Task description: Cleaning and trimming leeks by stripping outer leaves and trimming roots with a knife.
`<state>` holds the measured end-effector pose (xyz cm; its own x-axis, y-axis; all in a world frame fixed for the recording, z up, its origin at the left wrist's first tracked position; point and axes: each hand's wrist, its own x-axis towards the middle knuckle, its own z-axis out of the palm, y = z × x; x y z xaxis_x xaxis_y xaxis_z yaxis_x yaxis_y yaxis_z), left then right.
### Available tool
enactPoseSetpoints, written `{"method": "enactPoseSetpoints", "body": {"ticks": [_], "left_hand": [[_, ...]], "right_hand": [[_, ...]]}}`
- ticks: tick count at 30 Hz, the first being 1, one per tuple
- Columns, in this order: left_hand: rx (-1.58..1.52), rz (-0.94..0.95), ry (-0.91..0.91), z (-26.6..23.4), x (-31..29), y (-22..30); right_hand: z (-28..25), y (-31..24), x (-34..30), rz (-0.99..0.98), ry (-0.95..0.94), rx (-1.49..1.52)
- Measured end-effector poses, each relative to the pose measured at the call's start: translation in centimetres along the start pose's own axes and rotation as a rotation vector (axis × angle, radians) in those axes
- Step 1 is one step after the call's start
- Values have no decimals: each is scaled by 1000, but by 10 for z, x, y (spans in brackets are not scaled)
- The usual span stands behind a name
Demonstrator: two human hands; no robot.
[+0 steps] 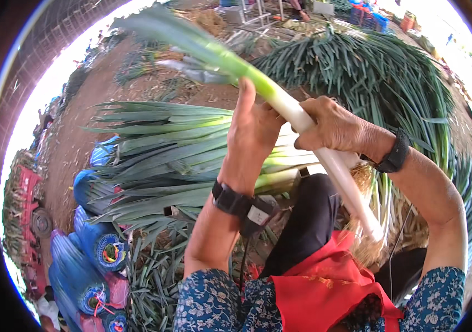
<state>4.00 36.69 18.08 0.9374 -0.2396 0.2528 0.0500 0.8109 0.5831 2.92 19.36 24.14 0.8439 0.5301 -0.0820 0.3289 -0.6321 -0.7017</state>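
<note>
A long leek (288, 105) slants across the view. Its green leaves reach toward the upper left, and its white stalk runs down to pale roots over my lap. My right hand (338, 126) is closed around the white stalk. Farther up, my left hand (255, 124) holds the leek near where white turns green, its thumb raised along the stalk and its other fingers partly hidden. Beneath my hands lies a stack of leeks (164, 135), leaves to the left and white ends to the right. A red cloth (319, 288) covers part of my lap.
A big heap of leeks (352, 66) lies at the far right. Blue net-wrapped bundles (75, 276) are at the lower left, near loose green leaves (155, 293). A red cart (28, 205) stands at the left edge. Bare brown ground (67, 160) shows between them.
</note>
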Motion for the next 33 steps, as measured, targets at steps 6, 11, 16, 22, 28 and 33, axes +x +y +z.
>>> {"method": "enactPoseSetpoints", "body": {"ticks": [6, 11, 16, 22, 28, 33], "left_hand": [[192, 58, 197, -38, -49, -35], [-236, -610, 615, -123, -77, -96], [141, -482, 482, -121, -78, -49], [1530, -179, 298, -93, -137, -26], [2522, 109, -64, -86, -74, -17], [2437, 29, -123, -110, -48, 4]], "right_hand": [[26, 115, 40, -478, 78, -658], [87, 182, 71, -321, 67, -622], [89, 209, 64, -236, 169, -614], [107, 226, 42, -381, 459, -499], [116, 223, 58, -330, 627, -454], [112, 221, 94, -231, 548, -374]]}}
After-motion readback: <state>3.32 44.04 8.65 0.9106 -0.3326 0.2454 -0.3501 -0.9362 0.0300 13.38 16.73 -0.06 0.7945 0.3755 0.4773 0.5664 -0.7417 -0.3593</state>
